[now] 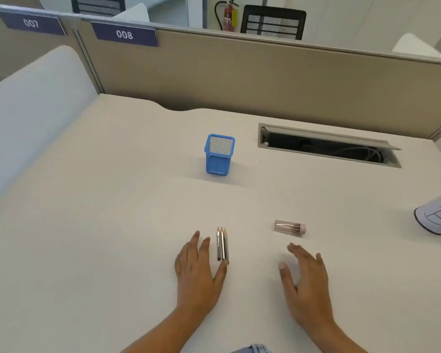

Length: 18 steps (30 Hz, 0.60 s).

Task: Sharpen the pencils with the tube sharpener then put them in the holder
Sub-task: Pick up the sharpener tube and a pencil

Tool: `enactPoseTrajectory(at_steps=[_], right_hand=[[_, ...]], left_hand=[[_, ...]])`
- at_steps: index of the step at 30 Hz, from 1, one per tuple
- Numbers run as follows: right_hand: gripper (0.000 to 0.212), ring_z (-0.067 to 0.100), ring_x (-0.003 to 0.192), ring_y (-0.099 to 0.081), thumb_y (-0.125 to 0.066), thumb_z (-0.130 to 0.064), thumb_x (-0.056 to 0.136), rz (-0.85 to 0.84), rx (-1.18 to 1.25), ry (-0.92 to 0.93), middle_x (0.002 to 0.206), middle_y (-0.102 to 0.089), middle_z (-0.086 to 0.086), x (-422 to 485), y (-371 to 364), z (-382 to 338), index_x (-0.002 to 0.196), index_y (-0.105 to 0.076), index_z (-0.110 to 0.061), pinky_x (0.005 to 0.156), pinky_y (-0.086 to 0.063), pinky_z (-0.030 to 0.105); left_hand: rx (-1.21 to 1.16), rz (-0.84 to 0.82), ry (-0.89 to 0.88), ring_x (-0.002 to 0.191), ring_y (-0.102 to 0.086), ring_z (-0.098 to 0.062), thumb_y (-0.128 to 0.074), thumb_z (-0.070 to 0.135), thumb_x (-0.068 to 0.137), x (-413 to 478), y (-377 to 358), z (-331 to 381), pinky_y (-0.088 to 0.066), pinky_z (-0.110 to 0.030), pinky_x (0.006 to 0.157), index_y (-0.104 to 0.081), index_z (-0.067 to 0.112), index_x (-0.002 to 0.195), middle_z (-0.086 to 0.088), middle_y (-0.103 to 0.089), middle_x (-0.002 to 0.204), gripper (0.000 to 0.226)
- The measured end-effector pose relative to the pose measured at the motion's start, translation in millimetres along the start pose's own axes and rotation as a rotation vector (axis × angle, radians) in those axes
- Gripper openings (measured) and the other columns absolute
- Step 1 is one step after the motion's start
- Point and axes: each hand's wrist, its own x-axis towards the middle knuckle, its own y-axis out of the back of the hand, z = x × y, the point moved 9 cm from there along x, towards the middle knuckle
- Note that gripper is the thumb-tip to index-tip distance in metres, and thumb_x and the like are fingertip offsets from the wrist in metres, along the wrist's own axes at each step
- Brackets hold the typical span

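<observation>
- Three pencils [222, 244] are seen side by side on the desk [112, 225], tips away, their blunt ends touched by the thumb of the left hand [197, 270], which is spread flat and empty.
- Light, stiff and prone to rolling, they are judged best pinched mid-barrel.
- The tube sharpener [290, 227] lies just beyond the open, empty right hand [307, 278].
- The blue mesh holder [219, 154], apparently empty, stands upright well beyond both hands.
</observation>
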Motion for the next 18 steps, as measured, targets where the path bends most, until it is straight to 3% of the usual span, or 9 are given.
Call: enactPoseTrajectory(at_steps=[5,13,18], right_hand=[[0.031,0.001,0.115,-0.054,-0.045,-0.041,0.090,-0.025,0.028,0.117,0.114,-0.064,-0.015,-1,-22,-52,0.110,-0.063,-0.025,0.122,-0.013,0.035],[0.020,-0.009,0.105,-0.055,-0.046,-0.041,0.086,-0.062,0.058,0.062,0.103,-0.060,-0.027,-8,-38,-75,0.094,-0.063,-0.033,0.122,-0.012,0.037],[0.010,-0.008,0.105,-0.055,-0.053,-0.034,0.085,-0.079,0.060,0.036,0.095,-0.063,-0.030,-11,-44,-83,0.088,-0.062,-0.038,0.121,-0.013,0.039]], left_hand=[[0.063,0.058,-0.004,0.124,-0.044,-0.021,-0.063,0.045,0.083,3,9,-6,-0.021,-0.039,0.104,-0.057,0.025,0.122,0.001,-0.052,0.132,0.043],[0.061,0.011,-0.031,0.105,-0.049,-0.015,-0.056,0.053,0.082,25,21,-11,-0.023,-0.030,0.089,-0.061,0.031,0.113,0.010,-0.055,0.110,0.038],[0.008,-0.018,-0.046,0.096,-0.053,-0.013,-0.053,0.041,0.089,38,24,-10,-0.033,-0.027,0.085,-0.066,0.030,0.104,0.013,-0.059,0.101,0.022]])
